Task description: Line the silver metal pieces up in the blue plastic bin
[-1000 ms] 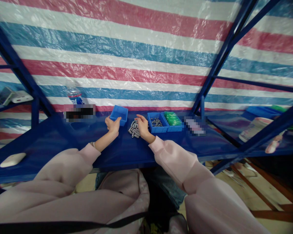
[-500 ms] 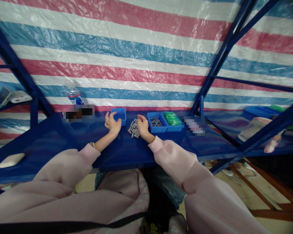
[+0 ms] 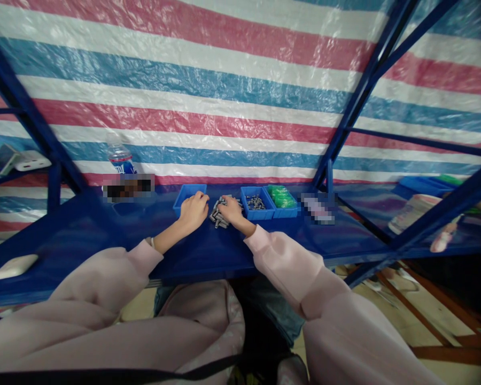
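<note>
A pile of small grey metal cylinders [image 3: 220, 218] lies on the blue bench [image 3: 212, 248]. My right hand [image 3: 233, 210] reaches onto the pile from the right, its fingers bent around some of the cylinders; the fingertips are partly hidden. To the left of the pile is my left hand [image 3: 194, 212], its fingers loosely curved and apart, with no object showing in it. This hand covers part of a blue bin [image 3: 180, 199] just behind it. Beside my right hand stands a second blue bin [image 3: 260, 214] holding small metal pieces [image 3: 256, 202].
Green packets [image 3: 281, 196] fill another blue bin [image 3: 287, 212] on the right. A plastic bottle [image 3: 122, 160] stands at the back left, and a white rounded object [image 3: 16, 266] lies near the left front. Blue metal posts [image 3: 344, 123] frame the striped sheet [image 3: 208, 101].
My left hand has come right and down from the left bin, its fingers curving in. That bin now sits slanted, farther left. My right hand has lowered onto the cylinders.
</note>
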Demonstrator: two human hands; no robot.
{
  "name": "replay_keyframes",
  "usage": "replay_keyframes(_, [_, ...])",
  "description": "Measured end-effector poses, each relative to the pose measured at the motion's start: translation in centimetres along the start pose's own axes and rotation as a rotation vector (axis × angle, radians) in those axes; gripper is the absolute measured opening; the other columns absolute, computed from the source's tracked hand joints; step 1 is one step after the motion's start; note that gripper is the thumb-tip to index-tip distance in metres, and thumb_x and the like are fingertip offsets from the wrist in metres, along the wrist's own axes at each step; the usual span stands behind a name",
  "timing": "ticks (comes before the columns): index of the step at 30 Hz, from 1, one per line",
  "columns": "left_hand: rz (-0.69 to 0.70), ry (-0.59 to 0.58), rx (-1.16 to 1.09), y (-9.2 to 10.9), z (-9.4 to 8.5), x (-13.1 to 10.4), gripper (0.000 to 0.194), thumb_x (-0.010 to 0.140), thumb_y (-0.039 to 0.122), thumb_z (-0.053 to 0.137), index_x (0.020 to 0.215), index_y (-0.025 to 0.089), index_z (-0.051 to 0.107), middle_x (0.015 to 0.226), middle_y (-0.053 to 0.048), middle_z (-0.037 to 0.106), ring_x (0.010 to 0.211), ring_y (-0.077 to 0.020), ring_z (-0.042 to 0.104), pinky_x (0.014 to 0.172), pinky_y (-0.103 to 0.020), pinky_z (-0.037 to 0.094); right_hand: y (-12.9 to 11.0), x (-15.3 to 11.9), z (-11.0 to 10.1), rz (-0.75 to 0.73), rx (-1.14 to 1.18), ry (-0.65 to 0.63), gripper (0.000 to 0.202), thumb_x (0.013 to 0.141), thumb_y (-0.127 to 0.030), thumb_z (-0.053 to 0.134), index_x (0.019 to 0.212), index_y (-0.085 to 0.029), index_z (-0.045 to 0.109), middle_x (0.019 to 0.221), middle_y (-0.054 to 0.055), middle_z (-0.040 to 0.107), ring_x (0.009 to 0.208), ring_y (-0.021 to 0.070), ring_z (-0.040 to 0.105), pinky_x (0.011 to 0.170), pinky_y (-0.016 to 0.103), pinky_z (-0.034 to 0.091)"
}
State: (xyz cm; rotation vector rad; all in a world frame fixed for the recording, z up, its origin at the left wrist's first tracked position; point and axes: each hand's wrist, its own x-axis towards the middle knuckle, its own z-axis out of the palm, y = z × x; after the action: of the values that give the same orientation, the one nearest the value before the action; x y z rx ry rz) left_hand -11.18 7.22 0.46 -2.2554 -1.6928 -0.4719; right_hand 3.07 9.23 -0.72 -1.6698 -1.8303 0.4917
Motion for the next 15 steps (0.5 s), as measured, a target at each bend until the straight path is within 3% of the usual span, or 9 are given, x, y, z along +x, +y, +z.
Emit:
replay_keyframes(4, [0.04,-0.072,0.047,0.2,-0.7,-0.9,0.027,0.089,0.02,0.045,0.112,0.016,0.057,0.116,-0.011,0.056,0.094,-0.023,0.063,0.081,-0.034,0.049,0.1,-1.8,-3.2,-0.169,-0.071,-0.066,0.049,0.085,-0.021,0.05,0.134,-0.017,0.05,0.146,0.013,0.043,0.133,0.0255,0.041,0.106,0.038,0.034])
replay_keyframes(6, [0.05,-0.082,0.05,0.3,-1.1,-1.5,0.028,0.089,0.026,0.046,0.113,0.014,0.057,0.117,-0.013,0.056,0.097,-0.0248,0.062,0.082,-0.035,0.05,0.4,-3.1,-5.4,-0.333,-0.265,-0.113,0.051,0.085,-0.018,0.049,0.135,-0.013,0.047,0.15,0.019,0.034,0.133,0.0297,0.041,0.104,0.043,0.036])
replay_keyframes(8, [0.062,-0.061,0.063,0.6,-1.4,-2.0,0.031,0.091,0.033,0.046,0.112,0.013,0.057,0.121,-0.016,0.055,0.105,-0.0284,0.059,0.085,-0.039,0.05,0.9,-4.2,-7.5,-0.383,-0.369,-0.128,0.048,0.087,-0.017,0.045,0.135,-0.01,0.047,0.147,0.021,0.039,0.136,0.0297,0.037,0.106,0.044,0.034])
replay_keyframes(12, [0.19,0.017,0.051,2.1,-0.9,-3.0,0.042,0.092,0.042,0.044,0.116,0.01,0.056,0.14,-0.02,0.043,0.126,-0.034,0.045,0.098,-0.044,0.043,3.0,-5.9,-10.1,-0.276,-0.44,-0.013,0.047,0.091,-0.019,0.04,0.136,-0.009,0.047,0.144,0.021,0.041,0.135,0.0315,0.036,0.106,0.045,0.034])
replay_keyframes(15, [0.409,0.008,-0.043,3.5,0.5,-3.1,0.054,0.091,0.046,0.045,0.132,0.009,0.046,0.15,-0.019,0.032,0.138,-0.0311,0.032,0.108,-0.041,0.035,5.1,-6.9,-9.7,-0.105,-0.439,0.07,0.045,0.091,-0.02,0.041,0.133,-0.008,0.05,0.14,0.024,0.044,0.132,0.0353,0.038,0.102,0.047,0.037])
